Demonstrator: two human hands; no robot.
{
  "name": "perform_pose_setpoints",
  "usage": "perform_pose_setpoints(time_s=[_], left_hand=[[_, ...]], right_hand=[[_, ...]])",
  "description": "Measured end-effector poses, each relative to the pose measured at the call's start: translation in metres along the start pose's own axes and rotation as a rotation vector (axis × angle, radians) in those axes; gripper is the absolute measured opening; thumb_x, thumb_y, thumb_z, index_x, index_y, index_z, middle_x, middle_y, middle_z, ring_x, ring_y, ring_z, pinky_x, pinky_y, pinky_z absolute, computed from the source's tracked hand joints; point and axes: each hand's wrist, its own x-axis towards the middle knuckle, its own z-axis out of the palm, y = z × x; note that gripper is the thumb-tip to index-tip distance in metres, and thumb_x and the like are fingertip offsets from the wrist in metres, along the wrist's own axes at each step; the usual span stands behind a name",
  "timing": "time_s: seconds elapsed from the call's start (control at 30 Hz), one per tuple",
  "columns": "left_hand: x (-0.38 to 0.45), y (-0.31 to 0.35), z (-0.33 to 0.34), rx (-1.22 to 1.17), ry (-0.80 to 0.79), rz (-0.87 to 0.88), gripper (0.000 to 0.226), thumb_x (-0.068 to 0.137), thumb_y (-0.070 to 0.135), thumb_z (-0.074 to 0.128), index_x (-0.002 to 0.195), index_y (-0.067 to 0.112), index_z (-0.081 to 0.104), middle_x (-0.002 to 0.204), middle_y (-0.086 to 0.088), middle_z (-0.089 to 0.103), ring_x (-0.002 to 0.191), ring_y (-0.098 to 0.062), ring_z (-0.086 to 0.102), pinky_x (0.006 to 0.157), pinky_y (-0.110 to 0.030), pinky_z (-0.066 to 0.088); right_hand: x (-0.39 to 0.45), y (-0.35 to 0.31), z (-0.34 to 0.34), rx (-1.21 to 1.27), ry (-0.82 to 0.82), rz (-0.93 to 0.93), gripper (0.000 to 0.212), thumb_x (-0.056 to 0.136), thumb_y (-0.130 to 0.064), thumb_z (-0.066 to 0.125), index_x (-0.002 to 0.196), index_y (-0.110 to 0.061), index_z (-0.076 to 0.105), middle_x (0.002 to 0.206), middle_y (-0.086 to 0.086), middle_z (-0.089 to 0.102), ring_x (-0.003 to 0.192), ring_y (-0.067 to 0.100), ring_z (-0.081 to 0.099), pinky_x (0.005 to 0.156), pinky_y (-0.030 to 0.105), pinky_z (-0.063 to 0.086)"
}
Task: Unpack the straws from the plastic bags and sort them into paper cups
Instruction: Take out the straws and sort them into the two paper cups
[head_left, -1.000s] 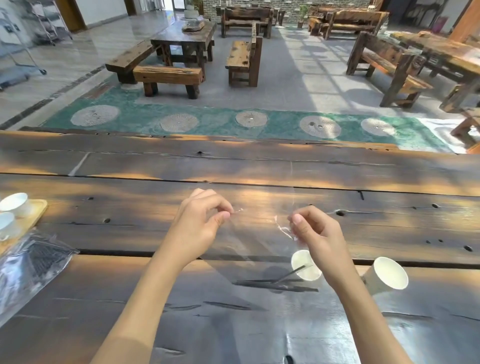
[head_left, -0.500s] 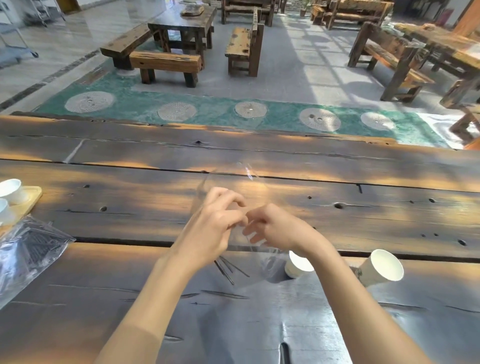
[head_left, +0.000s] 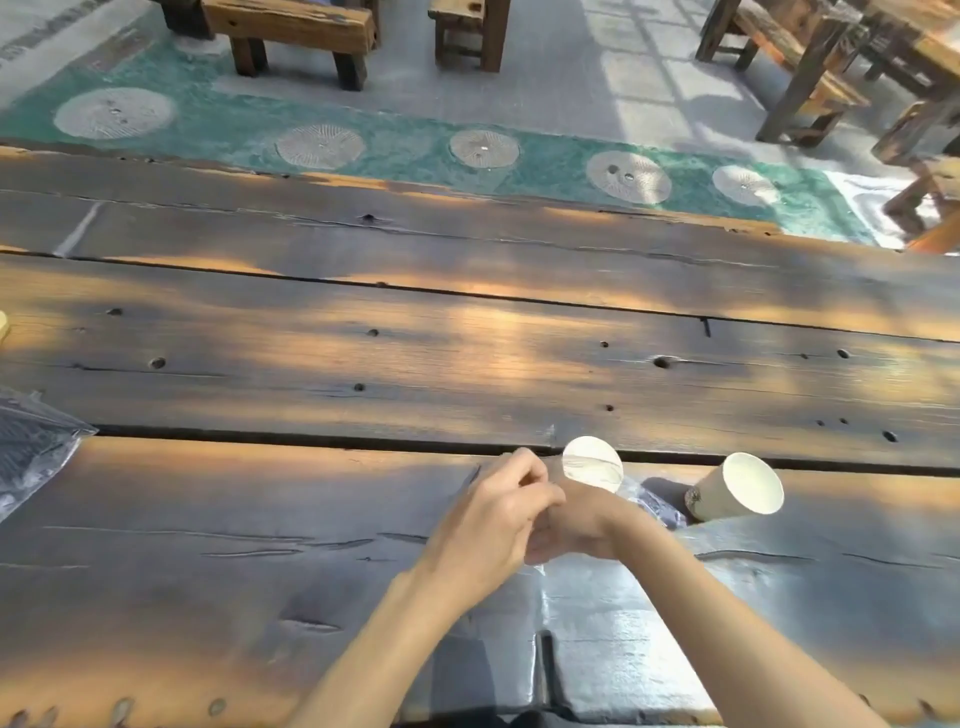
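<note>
On the dark plank wooden surface (head_left: 363, 519), the left hand (head_left: 493, 519) and right hand (head_left: 576, 519) meet just in front of the nearer white paper cup (head_left: 592, 463). Both grips are curled together around crumpled clear plastic film (head_left: 535, 566); what each pinches is hidden. A second white paper cup (head_left: 737, 493) stands right of the first; a clear plastic bag of dark straws (head_left: 31, 457) lies far left of it.
</note>
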Motion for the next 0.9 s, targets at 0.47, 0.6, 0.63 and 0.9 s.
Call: perform_pose_setpoints(time_s=[0.47, 0.6, 0.63, 0.9], left_hand=[[-0.099, -0.137, 0.068, -0.425, 0.181, -1.258, 0.029, 0.097, 0.0, 0.049, 0.123, 0.006, 0.062, 0.119, -0.013, 0.066, 0.118, -0.031, 0.06, 0.097, -0.031, 0.042], [-0.093, -0.164, 0.083, -0.268, 0.044, -1.251, 0.032, 0.1, 0.009, 0.045, 0.127, 0.005, 0.061, 0.128, -0.013, 0.064, 0.12, -0.03, 0.058, 0.102, -0.035, 0.042], [-0.089, -0.169, 0.084, -0.217, 0.037, -1.237, 0.032, 0.1, 0.011, 0.045, 0.128, 0.006, 0.061, 0.128, -0.013, 0.064, 0.12, -0.03, 0.058, 0.103, -0.035, 0.042], [-0.08, -0.179, 0.084, -0.249, -0.122, -1.242, 0.017, 0.094, 0.021, 0.063, 0.109, 0.013, 0.067, 0.101, -0.005, 0.07, 0.098, -0.024, 0.066, 0.09, -0.034, 0.049]], right_hand=[[0.058, 0.123, 0.028, 1.21, 0.01, 0.164, 0.053, 0.099, -0.06, 0.039, 0.131, -0.023, 0.06, 0.141, 0.011, 0.058, 0.125, 0.037, 0.053, 0.103, 0.062, 0.031], [0.071, 0.137, 0.038, 1.316, -0.05, 0.128, 0.062, 0.097, -0.065, 0.035, 0.136, -0.021, 0.056, 0.143, 0.01, 0.056, 0.131, 0.036, 0.048, 0.102, 0.06, 0.035], [0.074, 0.136, 0.042, 1.337, -0.071, 0.108, 0.062, 0.097, -0.064, 0.036, 0.137, -0.021, 0.056, 0.145, 0.01, 0.055, 0.133, 0.037, 0.047, 0.102, 0.06, 0.036], [0.107, 0.136, 0.067, 1.328, -0.103, 0.056, 0.042, 0.099, -0.009, 0.051, 0.14, -0.012, 0.045, 0.155, 0.02, 0.036, 0.134, 0.045, 0.045, 0.104, 0.05, 0.046]])
